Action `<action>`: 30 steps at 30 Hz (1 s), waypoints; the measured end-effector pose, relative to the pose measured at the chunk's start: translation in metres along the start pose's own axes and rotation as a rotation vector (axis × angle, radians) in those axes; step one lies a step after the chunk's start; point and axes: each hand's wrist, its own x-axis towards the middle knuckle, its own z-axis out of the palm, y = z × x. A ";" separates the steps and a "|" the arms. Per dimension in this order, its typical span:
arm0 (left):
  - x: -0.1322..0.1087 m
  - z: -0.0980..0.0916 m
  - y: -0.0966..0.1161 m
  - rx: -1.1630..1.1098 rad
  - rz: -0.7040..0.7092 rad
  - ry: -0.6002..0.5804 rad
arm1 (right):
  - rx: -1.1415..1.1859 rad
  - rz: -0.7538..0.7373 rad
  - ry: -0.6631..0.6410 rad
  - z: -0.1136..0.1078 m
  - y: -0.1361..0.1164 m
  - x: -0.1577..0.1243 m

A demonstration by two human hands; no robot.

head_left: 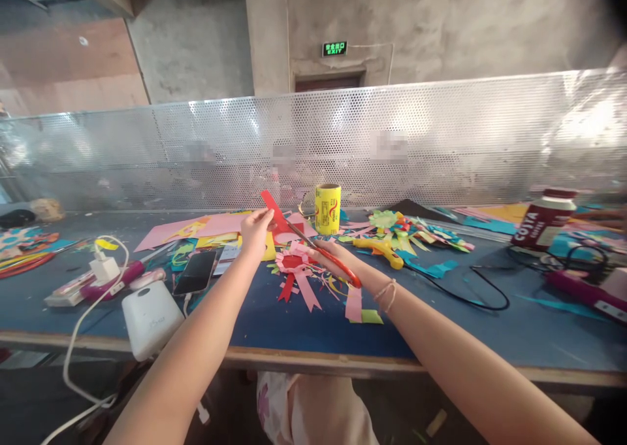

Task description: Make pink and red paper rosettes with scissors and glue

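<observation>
My left hand [255,229] pinches a piece of red paper [277,217] and holds it up over the blue table [304,327]. My right hand [329,257] grips red-handled scissors [337,265], whose blades point up-left into the red paper. Just below the hands lies a pink and red paper rosette with ribbon tails [295,270]. Pink and green paper scraps [360,308] lie near my right wrist.
A yellow tape roll [328,208] stands behind the hands. A yellow glue gun [379,247] and coloured paper flowers [409,226] lie to the right, a black cable [470,288] and a coffee bottle [545,218] farther right. A phone [196,272], a white box [151,317] and a charger [104,267] are left. A perforated metal screen [392,138] backs the table.
</observation>
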 end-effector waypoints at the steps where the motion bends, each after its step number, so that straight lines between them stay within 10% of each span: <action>1: 0.000 0.000 -0.001 0.028 0.000 -0.012 | 0.004 0.000 -0.006 0.000 0.000 0.000; 30: -0.002 0.002 -0.007 0.094 -0.033 -0.054 | 0.050 0.057 -0.029 0.001 -0.004 -0.002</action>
